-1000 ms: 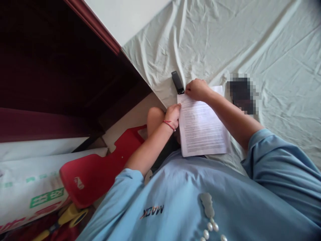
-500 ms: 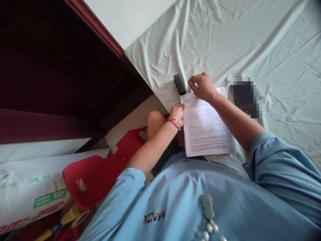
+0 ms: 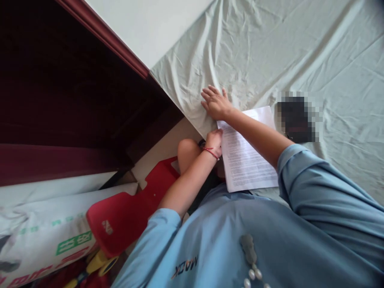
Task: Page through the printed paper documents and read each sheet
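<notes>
Rumpled cloth (image 3: 339, 108) | left fingers (image 3: 219, 133) clamped on papers (image 3: 249, 164) | right fingers (image 3: 213, 89) spread | dark object (image 3: 297, 120) pixelated

The paper (image 3: 250, 166) is white, ruled across with thin rows of grey print, and lies on a plain pale grey-green cloth (image 3: 270, 48). The shirt (image 3: 234, 220) is light blue, its lettering (image 3: 186, 267) dark with a touch of orange. The bracelet (image 3: 211, 152) is red, the pendant (image 3: 248, 249) grey, the beads (image 3: 252, 274) pearly white. A red panel (image 3: 120, 224) carries a whitish mark; the white sack (image 3: 33, 236) bears green and red printing. The cabinet (image 3: 114, 38) is dark maroon, the pixelated object (image 3: 297, 120) blackish.
</notes>
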### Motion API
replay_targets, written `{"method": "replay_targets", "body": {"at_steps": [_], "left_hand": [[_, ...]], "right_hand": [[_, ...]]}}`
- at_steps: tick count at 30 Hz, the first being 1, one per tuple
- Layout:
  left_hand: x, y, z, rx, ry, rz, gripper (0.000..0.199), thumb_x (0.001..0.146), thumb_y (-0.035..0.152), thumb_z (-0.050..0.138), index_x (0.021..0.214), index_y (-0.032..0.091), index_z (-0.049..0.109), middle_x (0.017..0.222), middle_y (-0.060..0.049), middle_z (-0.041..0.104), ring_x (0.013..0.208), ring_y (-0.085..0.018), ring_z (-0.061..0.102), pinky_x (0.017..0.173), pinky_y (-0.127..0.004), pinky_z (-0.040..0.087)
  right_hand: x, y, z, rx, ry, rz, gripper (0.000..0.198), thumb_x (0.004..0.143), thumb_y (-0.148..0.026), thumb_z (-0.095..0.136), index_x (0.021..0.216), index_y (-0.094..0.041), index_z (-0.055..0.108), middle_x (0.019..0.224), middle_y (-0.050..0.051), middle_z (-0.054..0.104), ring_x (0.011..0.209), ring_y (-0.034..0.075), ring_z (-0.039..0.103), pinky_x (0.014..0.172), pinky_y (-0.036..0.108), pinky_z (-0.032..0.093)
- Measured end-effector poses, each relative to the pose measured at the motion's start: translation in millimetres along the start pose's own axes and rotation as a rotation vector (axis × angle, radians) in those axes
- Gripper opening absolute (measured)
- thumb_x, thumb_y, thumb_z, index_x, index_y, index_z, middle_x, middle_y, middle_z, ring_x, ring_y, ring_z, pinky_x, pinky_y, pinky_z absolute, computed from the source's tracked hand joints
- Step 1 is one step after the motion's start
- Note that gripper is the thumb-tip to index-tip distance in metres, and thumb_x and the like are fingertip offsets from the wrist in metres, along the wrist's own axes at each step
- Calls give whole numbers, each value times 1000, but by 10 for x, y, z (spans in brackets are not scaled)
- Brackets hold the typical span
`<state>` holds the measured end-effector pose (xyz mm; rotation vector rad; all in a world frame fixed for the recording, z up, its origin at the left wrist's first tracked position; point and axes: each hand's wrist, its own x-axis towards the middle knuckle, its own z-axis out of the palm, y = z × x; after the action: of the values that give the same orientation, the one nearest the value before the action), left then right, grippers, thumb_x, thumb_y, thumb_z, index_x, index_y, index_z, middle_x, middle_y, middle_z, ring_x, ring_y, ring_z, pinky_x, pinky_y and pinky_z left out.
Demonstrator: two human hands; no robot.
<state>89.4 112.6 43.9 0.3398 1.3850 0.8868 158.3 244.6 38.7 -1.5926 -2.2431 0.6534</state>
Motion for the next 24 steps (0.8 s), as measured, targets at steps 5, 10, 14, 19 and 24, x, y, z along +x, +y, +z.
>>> {"method": "replay_targets", "body": {"at_steps": [5, 10, 14, 19, 24], "left_hand": [[47, -23, -7, -23, -7, -4, 26, 94, 11, 59, 69, 17, 63, 63, -2, 65, 66, -17, 65, 85, -37, 58], [8, -9, -7, 29, 0, 24, 27, 95, 12, 60, 68, 17, 63, 60, -1, 60, 70, -18, 68, 84, -34, 57], [-86, -65, -94, 79, -6, 32, 26, 92, 10, 59, 67, 16, 64, 57, 0, 58, 75, -21, 71, 80, -32, 56], [-278, -188, -416, 45, -36, 120, 23, 86, 32, 78, 75, 16, 67, 65, 0, 67, 70, -17, 69, 74, -30, 55], [-417, -259, -766, -66, 17, 317, 55, 67, 61, 96, 93, 18, 75, 95, -7, 82, 88, -21, 75, 89, -35, 60]], "right_hand": [[-143, -33, 2, -58, 67, 6, 48, 115, -34, 39, 155, -18, 62, 174, 13, 50, 171, 36, 27, 135, 79, 6], [-107, -112, -76, -16, 105, 55, 47, 117, -45, 42, 149, -20, 65, 171, 15, 53, 167, 37, 33, 134, 78, 17], [-149, -1, -272, 95, 325, 38, 51, 117, -51, 36, 147, -22, 65, 161, 15, 61, 155, 37, 48, 131, 70, 33], [-946, 340, -651, 186, 646, -39, 46, 116, -49, 37, 145, -24, 62, 141, 13, 70, 137, 33, 62, 123, 62, 48], [-2026, 600, -602, 278, 692, 136, 49, 110, -59, 50, 145, -27, 60, 134, 14, 73, 127, 32, 69, 104, 56, 62]]}}
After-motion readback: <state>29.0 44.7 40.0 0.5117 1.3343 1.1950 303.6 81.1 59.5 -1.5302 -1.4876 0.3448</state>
